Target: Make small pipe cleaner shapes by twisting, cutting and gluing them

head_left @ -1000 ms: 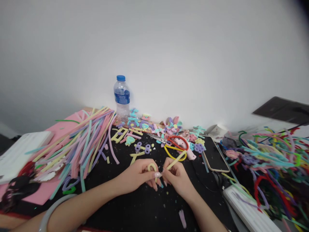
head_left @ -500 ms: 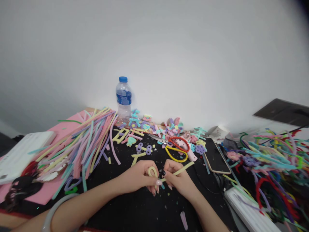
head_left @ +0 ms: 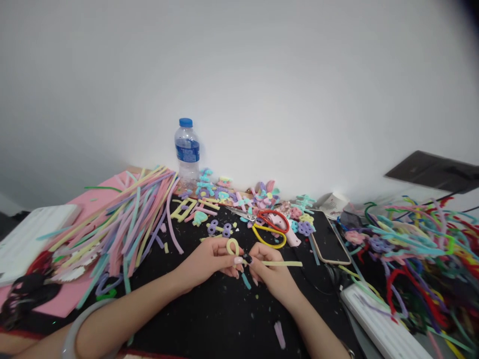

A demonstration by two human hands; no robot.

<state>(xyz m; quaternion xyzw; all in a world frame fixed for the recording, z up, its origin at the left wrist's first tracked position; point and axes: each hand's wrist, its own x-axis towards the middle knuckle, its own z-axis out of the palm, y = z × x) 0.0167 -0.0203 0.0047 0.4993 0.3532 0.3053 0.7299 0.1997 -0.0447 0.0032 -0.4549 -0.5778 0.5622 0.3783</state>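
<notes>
A pale yellow fuzzy stem point(head_left: 282, 263) is bent into a small loop at its left end, and its straight end points right. My left hand point(head_left: 215, 257) pinches it at the base of the loop. Close beside, my right hand point(head_left: 267, 267) is closed on the stem between thumb and fingers, the two hands' fingertips nearly touching. A short blue-green piece point(head_left: 246, 280) shows just below the fingertips. Beyond the hands lie scissors point(head_left: 270, 236) with one red and one yellow handle, and two purple figure-eight shapes point(head_left: 220, 228) on a yellow strip.
A bottle point(head_left: 187, 149) stands by the wall. Bundled pastel stems point(head_left: 142, 214) and a white box point(head_left: 37, 239) lie left. Right are a phone point(head_left: 329, 239), a white power strip point(head_left: 381, 319) and tangled coloured stems point(head_left: 411, 249). Finished shapes point(head_left: 264, 194) line the back.
The stem's free end has swung down from an upward slant to nearly level. The loop sits slightly higher, and more of the blue-green piece shows. The whole view has shifted slightly.
</notes>
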